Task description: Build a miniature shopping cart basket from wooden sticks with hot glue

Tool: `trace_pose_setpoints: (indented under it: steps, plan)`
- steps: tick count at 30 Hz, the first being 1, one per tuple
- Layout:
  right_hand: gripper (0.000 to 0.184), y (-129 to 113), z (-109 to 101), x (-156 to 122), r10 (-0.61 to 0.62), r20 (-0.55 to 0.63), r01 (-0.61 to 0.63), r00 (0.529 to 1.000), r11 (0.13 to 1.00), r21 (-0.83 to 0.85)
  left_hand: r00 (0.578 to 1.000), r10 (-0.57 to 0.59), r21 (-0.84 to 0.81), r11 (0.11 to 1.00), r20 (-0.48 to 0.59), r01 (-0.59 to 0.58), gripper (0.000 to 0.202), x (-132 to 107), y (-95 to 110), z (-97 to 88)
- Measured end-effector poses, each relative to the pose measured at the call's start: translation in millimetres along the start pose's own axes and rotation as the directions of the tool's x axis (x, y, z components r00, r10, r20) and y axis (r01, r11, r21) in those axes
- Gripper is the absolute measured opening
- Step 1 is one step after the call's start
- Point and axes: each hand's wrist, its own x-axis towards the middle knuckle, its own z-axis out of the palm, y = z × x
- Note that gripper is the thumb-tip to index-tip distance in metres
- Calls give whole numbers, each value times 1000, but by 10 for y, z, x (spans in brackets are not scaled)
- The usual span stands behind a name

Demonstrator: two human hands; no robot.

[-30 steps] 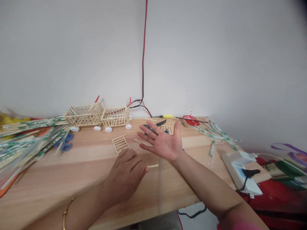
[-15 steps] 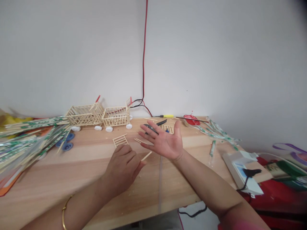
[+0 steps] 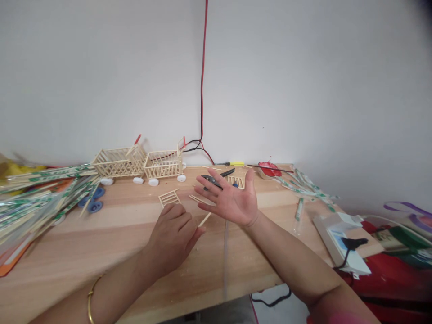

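My left hand lies palm down on the wooden table, fingers curled, pinching a thin wooden stick that juts out to the right from its fingertips. My right hand hovers just above the table, palm up, fingers spread, with nothing in it. A small ladder-like frame of sticks lies just beyond my left hand. Another loose stick lies between the hands. Black pliers and a second small frame lie behind my right hand.
Two stick-built carts with white wheels stand at the back by the wall. Green-printed stick wrappers and blue wheels pile at the left. A red dish, a yellow-handled tool, more wrappers, a white box and red-black wires are nearby.
My left hand has shifted a little away from me and lifted one end of the thin stick, which now points toward my right palm. My right hand has barely moved.
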Motion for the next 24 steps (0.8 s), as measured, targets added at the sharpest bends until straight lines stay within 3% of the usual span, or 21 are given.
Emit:
trace_pose_setpoints:
  steps: [18, 24]
  plan:
    - [82, 88, -68, 35, -101, -128, 99, 987, 995, -21, 997, 15, -47, 999, 74, -11, 16, -20, 53, 20]
    - [80, 95, -77, 38, -100, -107, 100, 989, 995, -4, 993, 24, -13, 1000, 113, -22, 12, -34, 27, 69]
